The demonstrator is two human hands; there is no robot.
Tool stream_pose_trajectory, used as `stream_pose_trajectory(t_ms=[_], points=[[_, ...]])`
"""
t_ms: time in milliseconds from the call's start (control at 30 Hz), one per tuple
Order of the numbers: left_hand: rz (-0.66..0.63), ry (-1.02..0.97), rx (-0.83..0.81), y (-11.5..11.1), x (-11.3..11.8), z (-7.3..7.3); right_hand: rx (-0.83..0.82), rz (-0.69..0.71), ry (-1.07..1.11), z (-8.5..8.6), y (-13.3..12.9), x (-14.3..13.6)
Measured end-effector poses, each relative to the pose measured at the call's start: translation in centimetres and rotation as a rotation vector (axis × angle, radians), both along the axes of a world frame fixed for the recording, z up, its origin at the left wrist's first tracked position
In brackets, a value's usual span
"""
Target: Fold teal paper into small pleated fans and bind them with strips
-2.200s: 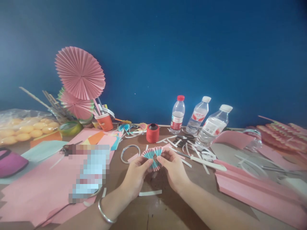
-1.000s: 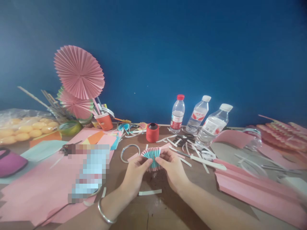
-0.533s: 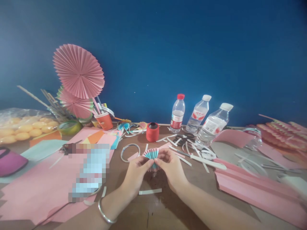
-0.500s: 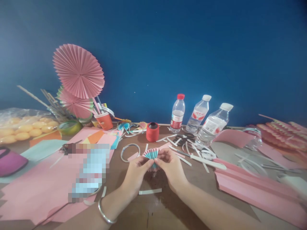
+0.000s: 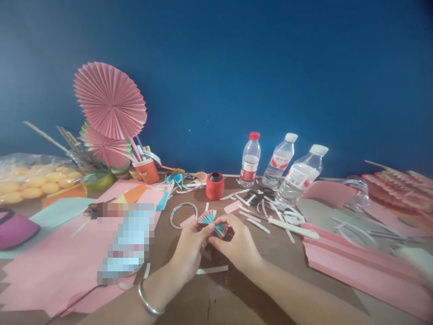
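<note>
**Fan pinched at its middle**

Since a moment ago, both hands have squeezed the fan (image 5: 213, 222) narrower, just in front of the red spool (image 5: 215, 185). Left hand (image 5: 190, 246) and right hand (image 5: 235, 242) grip its pleated centre; it looks folded, not yet spread round.

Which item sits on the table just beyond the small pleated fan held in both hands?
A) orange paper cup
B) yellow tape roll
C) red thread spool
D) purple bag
C: the red thread spool stands on the table directly behind the small pleated fan, which the left hand and right hand pinch between them.
</note>
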State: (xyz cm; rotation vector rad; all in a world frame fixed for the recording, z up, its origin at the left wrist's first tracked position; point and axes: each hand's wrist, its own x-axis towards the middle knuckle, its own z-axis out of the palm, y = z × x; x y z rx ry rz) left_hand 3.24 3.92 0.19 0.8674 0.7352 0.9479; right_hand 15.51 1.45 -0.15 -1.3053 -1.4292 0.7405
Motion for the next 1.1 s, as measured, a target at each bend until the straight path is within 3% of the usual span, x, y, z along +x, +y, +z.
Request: stream_pose_trajectory(t_ms=[167, 533, 867, 1100], points=[[0.039, -0.030, 0.042, 0.1, -0.1, -0.2, 0.077, 0.009, -0.091, 0.1, 0.0, 0.2], [-0.040, 0.294, 0.324, 1.8, -1.0, 1.2, 0.162, 0.070, -0.225, 0.3, 1.1, 1.8], [-0.079, 0.361, 0.371, 1.7, -1.1, 0.8, 0.188, 0.002, -0.261, 0.3, 0.9, 2.0], [-0.003, 0.449, 0.484, 1.7, -1.2, 0.4, 0.185, 0.020, -0.290, 0.1, 1.0, 2.1]])
